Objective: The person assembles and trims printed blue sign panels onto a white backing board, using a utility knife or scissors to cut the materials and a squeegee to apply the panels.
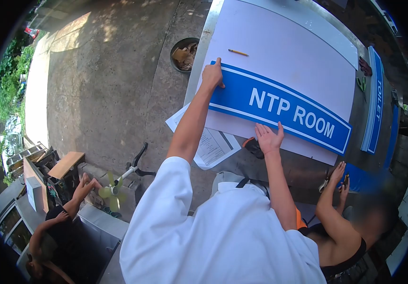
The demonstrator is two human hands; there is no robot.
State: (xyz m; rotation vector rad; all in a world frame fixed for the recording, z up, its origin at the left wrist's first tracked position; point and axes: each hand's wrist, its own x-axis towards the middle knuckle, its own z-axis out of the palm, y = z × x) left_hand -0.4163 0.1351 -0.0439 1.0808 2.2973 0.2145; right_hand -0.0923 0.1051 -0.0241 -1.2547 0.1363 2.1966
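Note:
A long blue sign (279, 105) with white "NTP ROOM" lettering and a white border line lies slanted over a large white sheet (303, 61) on the table. My left hand (213, 75) grips the sign's left end, one finger stretched along the edge. Palm up with fingers spread, my right hand (269, 138) is at the sign's lower edge, near its middle. Just left of that hand is a dark glove (253, 147) with orange on it. Printed papers (215, 146) stick out at the table's near edge, beside my left forearm.
A pencil (238, 52) lies on the sheet. Green-handled scissors (361, 84) and a stack of "TOILET" signs (374, 102) are at the right. A person (341, 227) works close on my right; another person (66, 241) sits lower left near a fan (114, 190). A bin (184, 54) stands beyond the table.

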